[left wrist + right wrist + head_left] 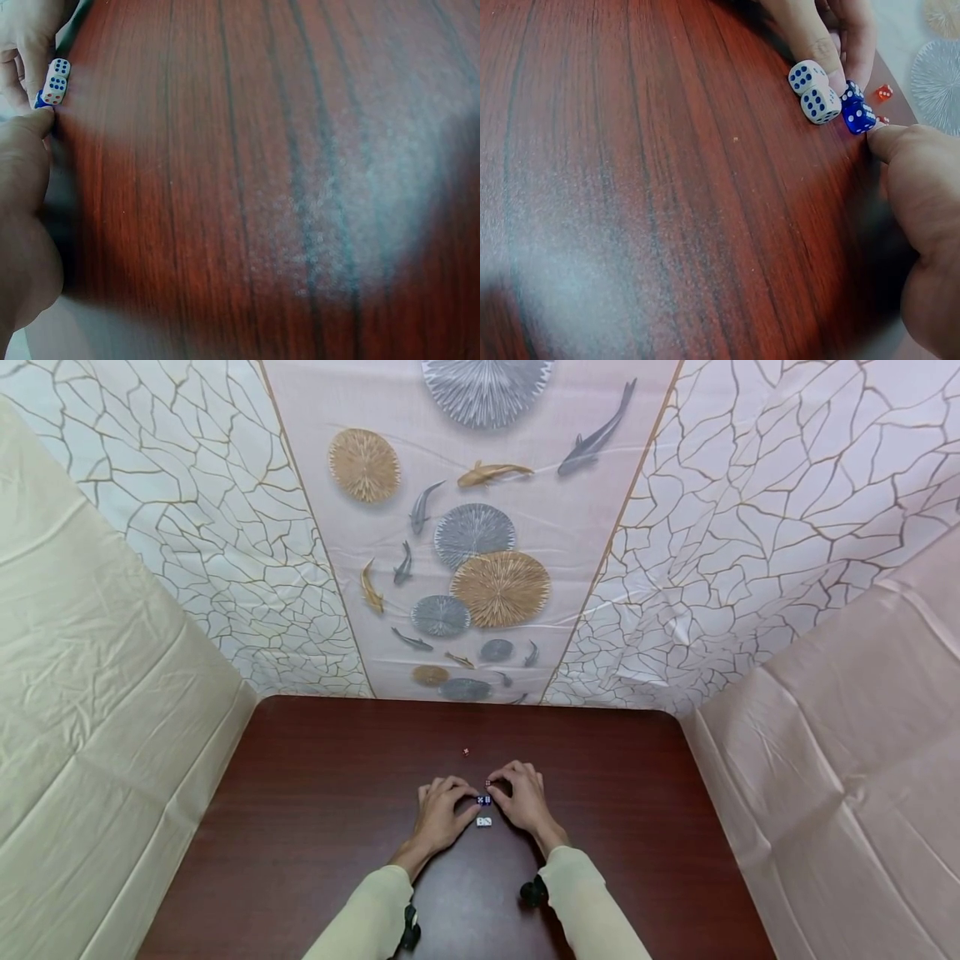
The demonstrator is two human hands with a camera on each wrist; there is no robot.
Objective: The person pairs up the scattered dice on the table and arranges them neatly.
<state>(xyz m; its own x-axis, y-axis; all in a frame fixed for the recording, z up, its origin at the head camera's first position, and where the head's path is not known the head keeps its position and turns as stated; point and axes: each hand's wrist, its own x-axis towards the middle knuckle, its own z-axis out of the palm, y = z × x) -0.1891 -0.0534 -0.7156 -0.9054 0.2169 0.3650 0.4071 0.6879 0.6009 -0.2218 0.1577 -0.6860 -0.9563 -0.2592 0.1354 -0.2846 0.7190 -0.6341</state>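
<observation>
Two blue dice sit side by side between the hands, white pips showing. My left hand pinches the left blue die between thumb and index finger. My right hand holds a small red die between thumb and index fingertips, just behind the blue pair. In the right wrist view most of that die is hidden by the right thumb. Two white dice with blue pips touch each other on the near side of the blue ones. Farther back lies another red die, apart from both hands.
The dark reddish-brown wooden table has rounded far corners. Behind it hangs a patterned cloth with fish and round shapes. Pale cloth walls stand at the left and right sides.
</observation>
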